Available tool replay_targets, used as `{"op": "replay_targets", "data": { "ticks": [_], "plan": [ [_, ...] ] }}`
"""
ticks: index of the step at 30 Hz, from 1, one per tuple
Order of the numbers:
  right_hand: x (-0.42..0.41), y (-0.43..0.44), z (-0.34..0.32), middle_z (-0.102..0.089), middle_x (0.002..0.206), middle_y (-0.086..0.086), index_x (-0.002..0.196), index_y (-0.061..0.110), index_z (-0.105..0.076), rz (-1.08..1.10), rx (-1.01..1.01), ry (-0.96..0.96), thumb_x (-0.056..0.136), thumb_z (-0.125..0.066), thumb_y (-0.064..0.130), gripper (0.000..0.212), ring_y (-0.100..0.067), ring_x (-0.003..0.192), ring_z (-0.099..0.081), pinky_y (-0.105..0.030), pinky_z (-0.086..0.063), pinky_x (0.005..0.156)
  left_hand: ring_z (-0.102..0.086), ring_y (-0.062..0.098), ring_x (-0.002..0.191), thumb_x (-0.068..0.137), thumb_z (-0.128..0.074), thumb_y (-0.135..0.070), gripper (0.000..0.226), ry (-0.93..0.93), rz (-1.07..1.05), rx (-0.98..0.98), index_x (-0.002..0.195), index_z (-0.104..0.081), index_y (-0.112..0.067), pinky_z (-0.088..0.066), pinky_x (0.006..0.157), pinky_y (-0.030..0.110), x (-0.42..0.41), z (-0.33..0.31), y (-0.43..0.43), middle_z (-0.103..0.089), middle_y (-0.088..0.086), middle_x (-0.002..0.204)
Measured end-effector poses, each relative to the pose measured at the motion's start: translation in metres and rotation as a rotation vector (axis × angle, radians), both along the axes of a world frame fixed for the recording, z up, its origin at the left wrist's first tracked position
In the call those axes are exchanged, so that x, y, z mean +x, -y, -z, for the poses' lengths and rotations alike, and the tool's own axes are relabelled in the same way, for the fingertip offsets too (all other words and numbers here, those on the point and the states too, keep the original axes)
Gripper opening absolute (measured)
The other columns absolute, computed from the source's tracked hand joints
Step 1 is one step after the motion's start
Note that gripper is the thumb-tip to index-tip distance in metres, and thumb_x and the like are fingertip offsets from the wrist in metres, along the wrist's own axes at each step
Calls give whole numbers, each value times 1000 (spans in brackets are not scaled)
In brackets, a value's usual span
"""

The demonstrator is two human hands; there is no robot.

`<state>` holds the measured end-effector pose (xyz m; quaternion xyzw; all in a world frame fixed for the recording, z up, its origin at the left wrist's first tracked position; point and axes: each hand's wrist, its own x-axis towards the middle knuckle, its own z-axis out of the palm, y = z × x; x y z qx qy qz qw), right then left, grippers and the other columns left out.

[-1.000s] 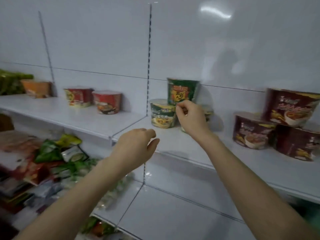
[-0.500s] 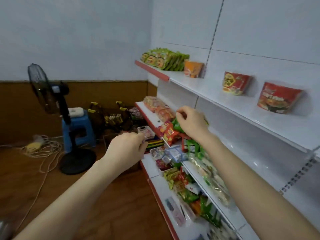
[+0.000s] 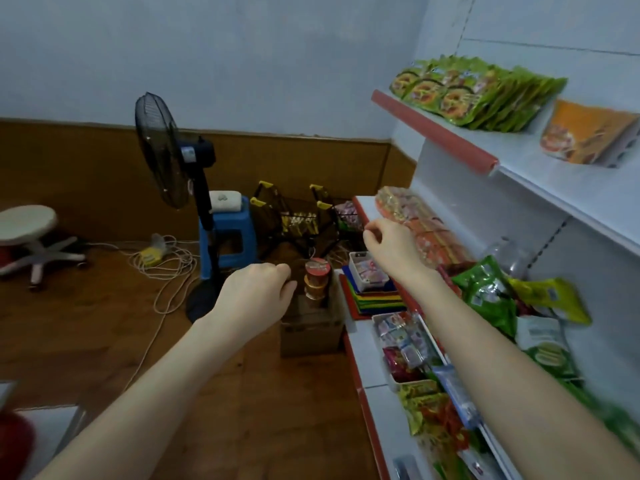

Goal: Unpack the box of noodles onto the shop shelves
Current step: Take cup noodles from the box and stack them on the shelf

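A brown cardboard box [image 3: 310, 332] stands on the wooden floor beside the shelf unit's end. Two noodle cups [image 3: 316, 279], red lid above an orange one, are stacked in it. My left hand [image 3: 256, 299] hovers just left of the cups with loosely curled fingers and holds nothing. My right hand [image 3: 391, 244] hangs higher, to the right of the box and in front of the shelf, fingers loosely curled and empty. The white shelves [image 3: 561, 188] run along the right side.
Green packets [image 3: 478, 91] and an orange pack [image 3: 585, 133] sit on the upper shelf, snack bags [image 3: 491, 296] on lower ones. A standing fan [image 3: 166, 154], blue stool [image 3: 228, 237], wire baskets [image 3: 294, 216], loose cables [image 3: 162, 258] and a white swivel stool [image 3: 31, 233] occupy the floor.
My view has swung left and down from the cup shelf to the floor and the box. My right hand has let go of the green cup and both hands now reach toward the box.
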<state>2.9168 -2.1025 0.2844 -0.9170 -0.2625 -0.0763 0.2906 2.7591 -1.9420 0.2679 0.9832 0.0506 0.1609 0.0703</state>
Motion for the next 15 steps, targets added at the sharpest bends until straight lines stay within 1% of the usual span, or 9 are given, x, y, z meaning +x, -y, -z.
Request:
{"op": "replay_targets", "data": {
  "ticks": [2,5,8,10,13,15],
  "plan": [
    [35,-29,6,-64,106,-7,112,11,-60,-25,-10,-31,95,-43,20,26,-20,92,-58,-30,-46,73,-61,16,85,97,-39,-33,28,-21,-19,-9,105,-60,-17,-50,68,26,29,5,-24,-65,0,94],
    [77,-73,18,-64,102,-8,114,12,-58,-64,-46,-86,96,-43,22,26,-18,83,-57,-29,-44,67,-60,16,86,97,-38,-32,28,-60,-41,-38,107,-59,-17,-43,63,22,67,17,-60,-64,0,96],
    [117,-119,33,-63,107,-8,116,11,-57,-82,-45,-132,96,-42,22,27,-20,93,-58,-33,-50,75,-60,15,87,97,-39,-32,27,-74,-65,-40,107,-59,-17,-39,63,21,109,31,-105,-64,0,96],
    [144,-146,46,-62,110,-8,117,11,-56,-68,-54,-152,96,-42,22,27,-21,97,-58,-32,-48,76,-59,16,86,97,-39,-32,27,-77,-76,-27,104,-59,-16,-38,62,22,139,42,-138,-63,1,94],
    [187,-179,67,-63,110,-10,116,10,-57,0,-76,-175,96,-43,21,27,-23,98,-58,-28,-43,73,-60,20,82,97,-39,-31,27,-108,-71,-21,100,-59,-13,-46,63,29,189,54,-185,-63,3,89],
    [216,-195,78,-63,110,-10,116,11,-57,60,-80,-200,96,-43,21,27,-24,99,-59,-26,-42,73,-60,21,81,97,-38,-31,28,-138,-43,-12,99,-59,-13,-48,64,31,225,61,-212,-63,3,87]
  ]
}}
